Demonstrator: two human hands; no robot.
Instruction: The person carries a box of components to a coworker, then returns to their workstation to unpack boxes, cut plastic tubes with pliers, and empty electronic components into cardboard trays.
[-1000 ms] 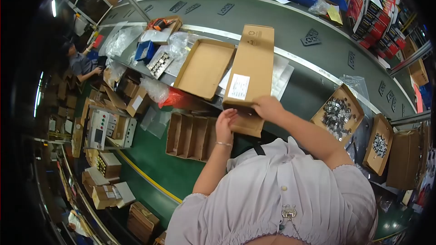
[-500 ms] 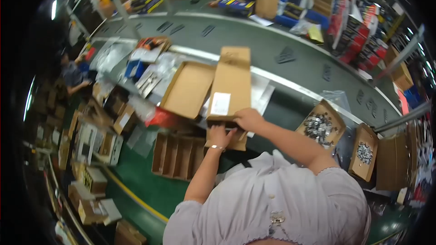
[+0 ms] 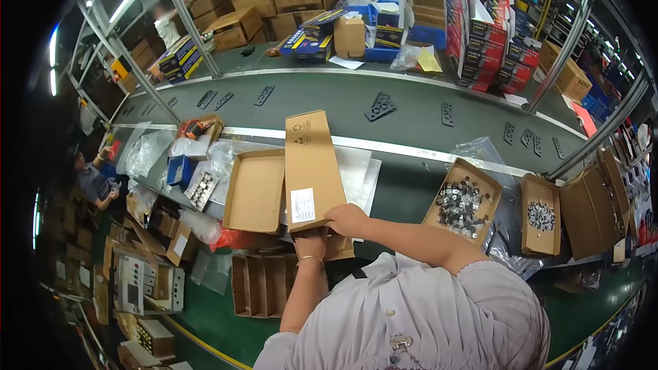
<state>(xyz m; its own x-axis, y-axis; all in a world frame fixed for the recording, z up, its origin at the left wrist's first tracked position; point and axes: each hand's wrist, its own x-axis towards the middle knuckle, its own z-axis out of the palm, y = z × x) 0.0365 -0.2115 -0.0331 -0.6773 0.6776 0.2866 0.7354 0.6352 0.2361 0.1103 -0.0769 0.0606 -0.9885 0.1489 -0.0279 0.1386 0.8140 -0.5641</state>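
Observation:
A long brown cardboard box [image 3: 314,164] with a white label lies on the bench in front of me. My right hand [image 3: 348,220] is closed on its near right corner. At the near end, my left hand [image 3: 311,242] reaches in below the box's top face; its fingers are hidden there, so what they hold does not show. A cardboard flap or second piece [image 3: 340,249] sticks out beneath the near end. Just left of the box lies an open, shallow cardboard tray [image 3: 254,190].
Right of me are a carton of metal parts [image 3: 461,200] and a carton of small pieces [image 3: 541,216]. A divided cardboard box [image 3: 260,286] stands low at left. Beyond, a conveyor [image 3: 411,111] carries dark flat parts. Another person [image 3: 96,181] is at far left.
The view has shifted, so the bench appears lower and further left. My left hand has gone deeper under the box's near end, its fingers now out of sight. The right hand keeps its corner grip.

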